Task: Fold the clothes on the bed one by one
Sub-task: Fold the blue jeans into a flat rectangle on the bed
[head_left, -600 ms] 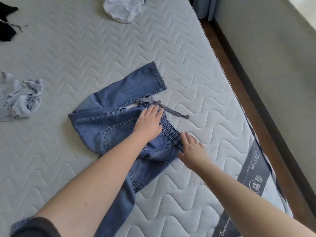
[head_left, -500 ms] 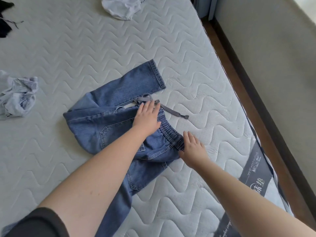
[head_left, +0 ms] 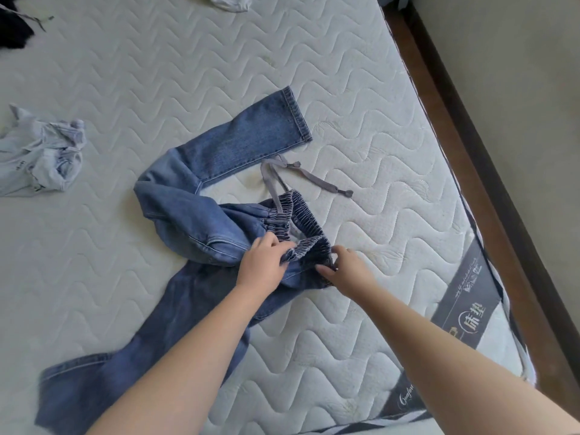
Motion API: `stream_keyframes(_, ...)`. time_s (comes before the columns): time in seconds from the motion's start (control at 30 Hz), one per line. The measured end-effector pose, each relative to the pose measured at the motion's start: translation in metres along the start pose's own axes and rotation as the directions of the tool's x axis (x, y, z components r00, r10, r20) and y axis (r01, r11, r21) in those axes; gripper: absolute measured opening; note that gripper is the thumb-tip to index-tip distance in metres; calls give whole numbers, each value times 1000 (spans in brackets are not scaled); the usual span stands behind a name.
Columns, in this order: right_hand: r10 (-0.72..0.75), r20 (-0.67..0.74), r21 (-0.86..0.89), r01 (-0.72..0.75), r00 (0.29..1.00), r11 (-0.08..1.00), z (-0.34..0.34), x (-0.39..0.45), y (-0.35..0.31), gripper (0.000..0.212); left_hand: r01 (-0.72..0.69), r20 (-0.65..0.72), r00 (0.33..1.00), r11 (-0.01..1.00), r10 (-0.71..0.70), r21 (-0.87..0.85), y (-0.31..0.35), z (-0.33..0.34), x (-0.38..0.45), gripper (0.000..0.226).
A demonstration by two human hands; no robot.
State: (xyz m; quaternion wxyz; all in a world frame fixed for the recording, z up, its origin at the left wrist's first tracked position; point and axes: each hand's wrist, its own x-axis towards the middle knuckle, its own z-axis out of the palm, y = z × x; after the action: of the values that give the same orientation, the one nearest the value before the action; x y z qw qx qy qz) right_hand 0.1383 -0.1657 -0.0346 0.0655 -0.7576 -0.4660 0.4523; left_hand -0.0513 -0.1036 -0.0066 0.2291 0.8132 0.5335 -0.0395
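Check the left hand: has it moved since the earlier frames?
Yes. The left hand slid off the jeans' back pocket toward the mattress label, now gripping the elastic waistband.

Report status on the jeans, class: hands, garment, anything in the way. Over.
Left hand and right hand both grip the elastic waistband. Jeans unfolded, legs sprawled. Grey drawstring trailing loose on the mattress. Over.
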Motion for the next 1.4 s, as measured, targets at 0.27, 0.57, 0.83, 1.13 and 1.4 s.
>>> stream_keyframes(0.27,-160,189,80,147,969,986,11,-56,-3,82,24,-186,980,970,-71,-243,-16,-45,-117,65)
stream_keyframes(0.57,-303,146,-276,333,942,902,6,-79,-29,74,8,-189,976,894,-104,-448,-37,-116,-180,66)
stream_keyframes(0.83,-210,-17,-171,204,978,964,-10,-104,-55,30,-36,-157,986,855,-54,-518,-58,-172,-222,50)
stream_keyframes(1.13,-251,-146,-99,238,957,966,-32,-179,-75,54,27,-11,999,910,-34,-413,-84,-198,-249,40)
stream_keyframes(1.4,-335,-231,-219,287,913,933,-81,-233,-114,20,-19,-159,987,949,-33,-315,-75,-254,-245,22)
